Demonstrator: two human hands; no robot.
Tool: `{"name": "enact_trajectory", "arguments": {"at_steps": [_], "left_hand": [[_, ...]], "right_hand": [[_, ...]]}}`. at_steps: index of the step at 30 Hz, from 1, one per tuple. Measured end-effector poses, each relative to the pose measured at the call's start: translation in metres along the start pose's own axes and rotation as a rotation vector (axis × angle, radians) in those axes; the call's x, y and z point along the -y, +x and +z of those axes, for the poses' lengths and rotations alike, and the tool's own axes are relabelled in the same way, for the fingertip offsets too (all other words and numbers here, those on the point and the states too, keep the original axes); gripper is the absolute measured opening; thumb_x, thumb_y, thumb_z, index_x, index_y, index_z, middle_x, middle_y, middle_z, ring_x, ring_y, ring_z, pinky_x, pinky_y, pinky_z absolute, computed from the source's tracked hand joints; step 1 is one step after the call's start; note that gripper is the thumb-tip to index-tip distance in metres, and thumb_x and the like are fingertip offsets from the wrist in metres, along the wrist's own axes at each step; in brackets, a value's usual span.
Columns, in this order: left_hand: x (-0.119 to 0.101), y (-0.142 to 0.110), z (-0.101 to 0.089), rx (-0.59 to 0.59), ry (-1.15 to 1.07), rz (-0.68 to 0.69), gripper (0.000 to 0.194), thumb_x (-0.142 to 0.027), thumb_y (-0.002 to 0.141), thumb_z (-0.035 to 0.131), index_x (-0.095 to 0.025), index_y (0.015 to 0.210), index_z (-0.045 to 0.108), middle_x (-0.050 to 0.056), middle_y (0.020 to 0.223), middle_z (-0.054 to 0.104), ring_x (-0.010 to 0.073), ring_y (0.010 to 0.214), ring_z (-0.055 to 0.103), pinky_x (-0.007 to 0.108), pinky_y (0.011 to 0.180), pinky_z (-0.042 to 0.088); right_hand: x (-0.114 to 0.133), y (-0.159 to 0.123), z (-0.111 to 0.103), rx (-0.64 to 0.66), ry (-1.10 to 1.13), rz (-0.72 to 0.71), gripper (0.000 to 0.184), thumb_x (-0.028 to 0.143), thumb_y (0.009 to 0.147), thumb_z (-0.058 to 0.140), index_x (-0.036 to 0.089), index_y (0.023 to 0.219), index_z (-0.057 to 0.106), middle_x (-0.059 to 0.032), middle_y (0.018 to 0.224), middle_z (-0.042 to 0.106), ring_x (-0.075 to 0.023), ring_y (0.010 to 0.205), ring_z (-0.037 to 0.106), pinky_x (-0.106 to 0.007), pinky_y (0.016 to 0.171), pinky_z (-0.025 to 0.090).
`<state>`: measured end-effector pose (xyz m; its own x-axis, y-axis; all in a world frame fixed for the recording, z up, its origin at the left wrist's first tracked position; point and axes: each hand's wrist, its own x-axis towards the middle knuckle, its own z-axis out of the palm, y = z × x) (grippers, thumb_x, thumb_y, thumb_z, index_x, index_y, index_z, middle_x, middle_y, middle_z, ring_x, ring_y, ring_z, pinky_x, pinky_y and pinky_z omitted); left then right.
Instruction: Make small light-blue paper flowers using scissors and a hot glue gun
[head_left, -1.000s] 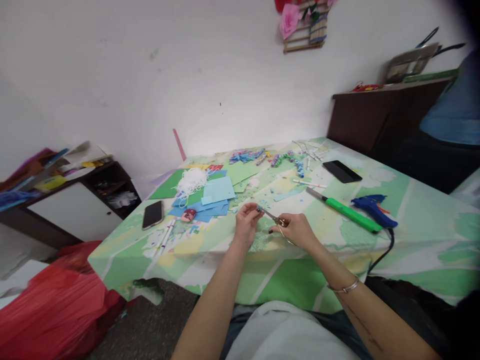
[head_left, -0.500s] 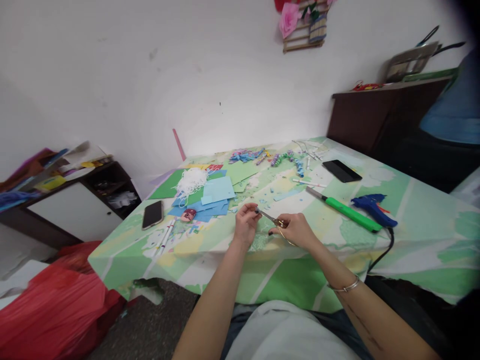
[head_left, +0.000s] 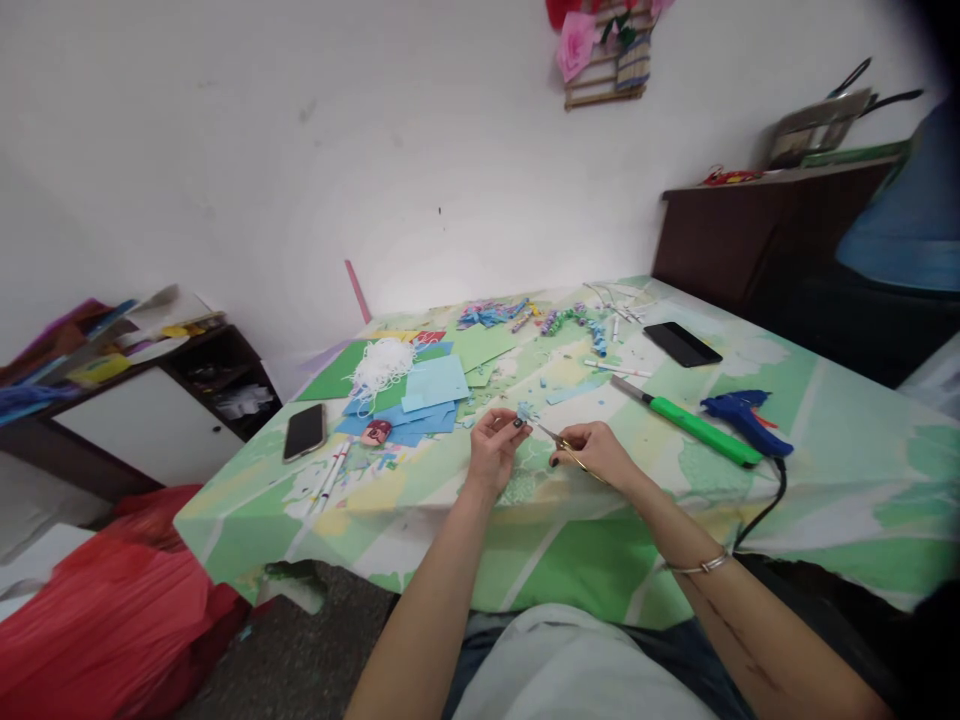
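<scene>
Above the surface (head_left: 847,425), the left hand (head_left: 491,455) pinches blue paper (head_left: 526,411), now more exposed; the right hand (head_left: 601,456) clamps scissors (head_left: 556,438), eased back, seemingly between snips.

A pale top, dark nails and a silver bangle made up the person's look.
Toward six o'clock sat a plain, light grey-white top (head_left: 555,665), with dark blue trousers (head_left: 469,650) showing beside it; the forearms were bare. Dark polish coloured nails (head_left: 517,423) on the left hand (head_left: 491,455) and right hand (head_left: 604,455). At four o'clock a slim silvery bangle (head_left: 705,566) circled the right forearm, and a thin, dark, blurred marking (head_left: 731,632) ran lengthwise beyond it.
</scene>
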<state>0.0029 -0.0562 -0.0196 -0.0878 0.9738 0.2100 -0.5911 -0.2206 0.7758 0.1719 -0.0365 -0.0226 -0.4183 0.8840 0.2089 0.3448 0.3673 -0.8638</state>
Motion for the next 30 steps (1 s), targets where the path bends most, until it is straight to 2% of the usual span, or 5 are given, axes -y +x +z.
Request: {"name": "enact_trajectory", "arguments": {"at_steps": [6,9,16,21,30], "left_hand": [[0.001,-0.001,0.003,0.050,-0.004,-0.039,0.013,-0.024,0.070,0.063,-0.013,0.075,0.058,0.003,0.068,0.063,0.0137,0.066,0.062,0.028,0.069,0.046],[-0.005,-0.006,0.009,0.066,0.090,-0.011,0.014,-0.027,0.073,0.060,-0.013,0.074,0.057,0.003,0.067,0.063,0.0147,0.064,0.062,0.028,0.066,0.046],[-0.036,-0.040,0.037,0.062,0.644,0.269,0.018,-0.030,0.081,0.048,-0.014,0.076,0.056,0.003,0.064,0.059,0.0133,0.062,0.057,0.027,0.063,0.044],[-0.042,-0.052,0.048,-0.047,0.987,0.413,0.016,-0.028,0.084,0.044,-0.017,0.075,0.051,0.000,0.064,0.052,0.0110,0.061,0.050,0.023,0.061,0.039],[-0.041,-0.054,0.052,-0.004,0.928,0.364,0.016,-0.028,0.085,0.041,-0.018,0.074,0.048,0.000,0.065,0.049,0.0109,0.061,0.048,0.022,0.059,0.038]], "right_hand": [[0.005,-0.007,0.001,0.016,0.183,0.101,0.029,0.039,0.058,0.066,0.011,0.060,0.058,0.0060,0.043,0.039,-0.0042,0.039,0.028,-0.017,0.037,0.019],[0.012,-0.017,0.004,0.016,0.256,0.158,0.026,0.036,0.058,0.065,0.011,0.062,0.059,0.0065,0.040,0.040,-0.0036,0.036,0.027,-0.017,0.034,0.019],[0.029,-0.045,0.013,0.023,0.438,0.184,0.026,0.038,0.063,0.062,0.013,0.062,0.056,0.0083,0.035,0.033,-0.0036,0.030,0.025,-0.016,0.030,0.018],[0.032,-0.054,0.019,0.072,0.564,0.146,0.028,0.040,0.060,0.066,0.013,0.060,0.056,0.0080,0.036,0.033,-0.0033,0.030,0.025,-0.017,0.030,0.017],[0.036,-0.060,0.021,0.029,0.543,0.150,0.028,0.039,0.061,0.067,0.013,0.062,0.057,0.0077,0.037,0.034,-0.0033,0.030,0.026,-0.017,0.030,0.017]]}}
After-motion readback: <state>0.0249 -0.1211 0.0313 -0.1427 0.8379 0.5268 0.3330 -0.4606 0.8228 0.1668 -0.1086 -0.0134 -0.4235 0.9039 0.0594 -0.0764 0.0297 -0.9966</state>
